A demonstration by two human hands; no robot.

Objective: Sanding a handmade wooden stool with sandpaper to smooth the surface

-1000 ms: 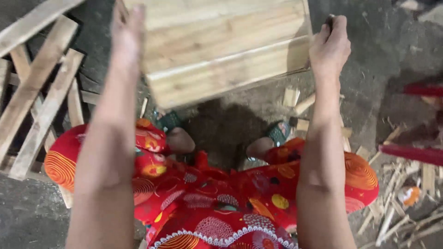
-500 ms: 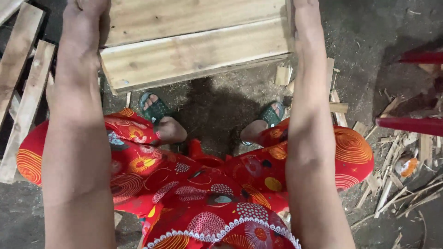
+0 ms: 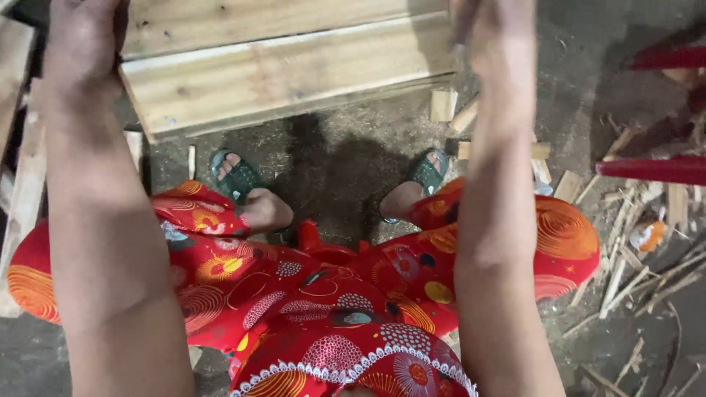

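Observation:
A pale wooden box of nailed planks (image 3: 287, 70) stands on the grey floor in front of my feet. My left hand (image 3: 82, 40) presses against its left end, fingers running off the top of the view. My right hand (image 3: 487, 29) is at the box's right end, blurred, its fingers partly cut off by the frame edge. Both forearms reach forward over my knees in red patterned trousers (image 3: 346, 294). Green sandals (image 3: 235, 175) are on my feet just below the box.
Loose wooden slats (image 3: 22, 191) lie at the left. Small offcuts (image 3: 444, 104) and thin splinters (image 3: 625, 265) litter the floor at the right. Red legs of a stool or chair (image 3: 651, 169) jut in from the right edge.
The box has shifted left and up in view. My right hand moved from gripping the box's far right corner to its right end; my left hand slid down onto the left end.

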